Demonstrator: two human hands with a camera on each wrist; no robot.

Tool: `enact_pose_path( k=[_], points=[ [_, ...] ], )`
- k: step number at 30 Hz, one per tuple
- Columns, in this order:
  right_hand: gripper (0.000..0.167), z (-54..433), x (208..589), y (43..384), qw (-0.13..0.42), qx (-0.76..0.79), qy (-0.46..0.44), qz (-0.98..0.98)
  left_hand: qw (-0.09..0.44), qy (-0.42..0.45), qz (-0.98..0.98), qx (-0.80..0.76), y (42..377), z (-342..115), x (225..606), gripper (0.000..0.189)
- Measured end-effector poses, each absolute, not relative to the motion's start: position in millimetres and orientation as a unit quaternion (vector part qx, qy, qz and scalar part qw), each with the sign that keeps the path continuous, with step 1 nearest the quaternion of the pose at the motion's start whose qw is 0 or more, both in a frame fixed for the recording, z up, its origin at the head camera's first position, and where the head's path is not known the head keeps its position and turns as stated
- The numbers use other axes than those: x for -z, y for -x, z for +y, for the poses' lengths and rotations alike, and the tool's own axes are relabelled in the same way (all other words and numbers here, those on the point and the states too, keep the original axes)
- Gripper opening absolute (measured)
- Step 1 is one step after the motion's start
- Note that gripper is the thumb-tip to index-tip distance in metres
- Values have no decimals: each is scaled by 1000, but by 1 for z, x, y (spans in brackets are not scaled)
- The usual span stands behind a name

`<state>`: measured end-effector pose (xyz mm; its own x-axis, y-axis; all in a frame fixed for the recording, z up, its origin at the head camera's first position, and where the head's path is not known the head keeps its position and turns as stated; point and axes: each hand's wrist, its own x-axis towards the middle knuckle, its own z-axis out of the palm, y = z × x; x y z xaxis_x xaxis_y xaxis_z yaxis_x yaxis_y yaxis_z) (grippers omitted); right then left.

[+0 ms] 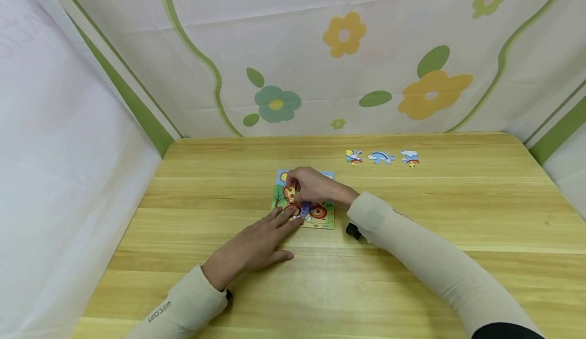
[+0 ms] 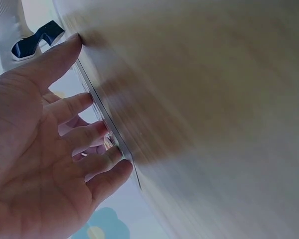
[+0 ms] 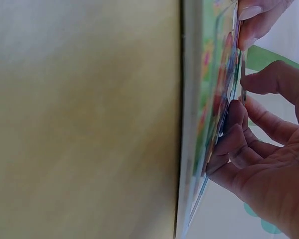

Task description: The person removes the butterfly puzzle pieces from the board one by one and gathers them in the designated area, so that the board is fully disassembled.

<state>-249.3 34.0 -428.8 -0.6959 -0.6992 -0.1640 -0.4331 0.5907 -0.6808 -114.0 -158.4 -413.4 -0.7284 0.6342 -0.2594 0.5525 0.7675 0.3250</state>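
Note:
A small picture puzzle board (image 1: pixel 326 224) with a butterfly lies flat on the wooden table, partly covered by both hands. My right hand (image 1: pixel 313 185) reaches over it from the right and pinches a red-and-yellow puzzle piece (image 1: pixel 290 194) at the butterfly's upper left wing. In the right wrist view the piece appears edge-on as a thin strip (image 3: pixel 243 74) between thumb and finger, close over the board. My left hand (image 1: pixel 254 245) lies palm down with fingers spread, its fingertips (image 2: pixel 120 167) on the board's near left edge. Its thumb points away to the right, beside the board.
Three loose puzzle pieces lie in a row near the table's back edge: one with a sun (image 1: pixel 353 157), a rainbow one (image 1: pixel 381 158) and one with a cloud (image 1: pixel 410 158). A white flowered cloth wall (image 1: pixel 302 38) stands behind the table (image 1: pixel 393 298).

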Motion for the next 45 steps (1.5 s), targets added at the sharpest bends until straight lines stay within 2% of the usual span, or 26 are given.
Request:
enact_pose_path(
  k=[26,34,45],
  points=[
    [25,53,424,250,200,372,320,848,185,-319,922,-116,113,-159,414,75],
    [32,75,410,250,177,407,306,843,183,-322,922,-115,114,-159,413,75],
    [29,118,405,255,136,417,273,856,186,-315,923,-120,113,-158,413,75]
  ],
)
